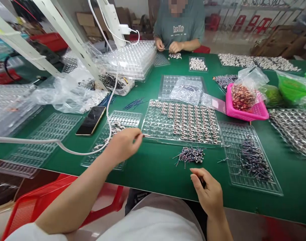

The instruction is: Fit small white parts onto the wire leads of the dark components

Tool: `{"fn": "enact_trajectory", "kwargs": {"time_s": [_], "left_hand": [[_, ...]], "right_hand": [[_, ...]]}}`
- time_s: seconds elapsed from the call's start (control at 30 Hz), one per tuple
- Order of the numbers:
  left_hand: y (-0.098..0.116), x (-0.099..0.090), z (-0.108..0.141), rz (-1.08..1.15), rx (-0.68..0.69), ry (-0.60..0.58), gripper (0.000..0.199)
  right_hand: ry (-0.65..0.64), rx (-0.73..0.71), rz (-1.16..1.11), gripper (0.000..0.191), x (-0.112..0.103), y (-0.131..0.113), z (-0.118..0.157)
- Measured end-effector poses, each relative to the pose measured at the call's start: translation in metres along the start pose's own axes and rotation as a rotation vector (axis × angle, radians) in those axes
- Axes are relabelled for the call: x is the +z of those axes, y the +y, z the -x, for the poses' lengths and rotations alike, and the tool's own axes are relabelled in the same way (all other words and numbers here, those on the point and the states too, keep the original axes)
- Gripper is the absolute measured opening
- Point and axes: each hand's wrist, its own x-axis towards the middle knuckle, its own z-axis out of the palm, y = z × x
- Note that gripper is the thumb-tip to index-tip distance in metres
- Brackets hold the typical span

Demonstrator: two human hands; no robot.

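Note:
My left hand (125,144) is closed in a pinch at the near left corner of a clear compartment tray (156,129). A small pale tip shows at its fingertips, too small to name. Rows of small round-headed parts (193,122) fill the tray's right side. Beneath my left wrist lies another clear tray (128,117) with white pieces (116,127). My right hand (209,192) is curled over the green table, thumb near the forefinger; whatever it may hold is hidden. Just beyond it sits a pile of small parts with thin dark leads (192,155).
A white cable (80,153) loops across the left side near a phone (91,120). At right stand a tray (273,187) of dark-leaded parts (255,159) and a pink basket (245,114). Opposite, a co-worker's hands (175,46) handle white pieces. Stacked clear trays (133,60) stand behind.

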Motion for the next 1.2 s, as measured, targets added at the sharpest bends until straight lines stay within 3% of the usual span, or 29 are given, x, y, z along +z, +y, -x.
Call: {"fn": "enact_trajectory", "kwargs": {"time_s": [0.13, 0.23, 0.43, 0.53, 0.67, 0.97, 1.2], "left_hand": [[-0.063, -0.007, 0.001, -0.141, -0.27, 0.135, 0.03], [-0.081, -0.001, -0.01, -0.212, -0.271, 0.136, 0.038], [-0.052, 0.03, -0.073, -0.108, -0.079, 0.087, 0.04], [-0.042, 0.041, -0.118, -0.102, -0.103, 0.071, 0.038], [-0.046, 0.046, -0.162, -0.102, -0.217, 0.035, 0.035], [-0.062, 0.052, -0.19, -0.027, -0.371, -0.107, 0.032], [-0.061, 0.048, -0.204, 0.021, -0.484, -0.126, 0.026]], "right_hand": [[0.008, -0.023, -0.006, 0.012, 0.001, -0.001, 0.0], [0.004, -0.042, -0.015, 0.012, 0.001, -0.001, 0.0], [-0.01, -0.047, -0.014, 0.011, 0.002, 0.0, 0.0], [-0.013, -0.045, -0.021, 0.011, 0.003, 0.0, 0.0], [-0.008, -0.04, -0.019, 0.013, 0.004, 0.0, 0.001], [-0.007, -0.037, -0.04, 0.012, 0.006, -0.002, 0.0], [0.002, -0.027, -0.053, 0.012, 0.006, -0.002, 0.0]]}}
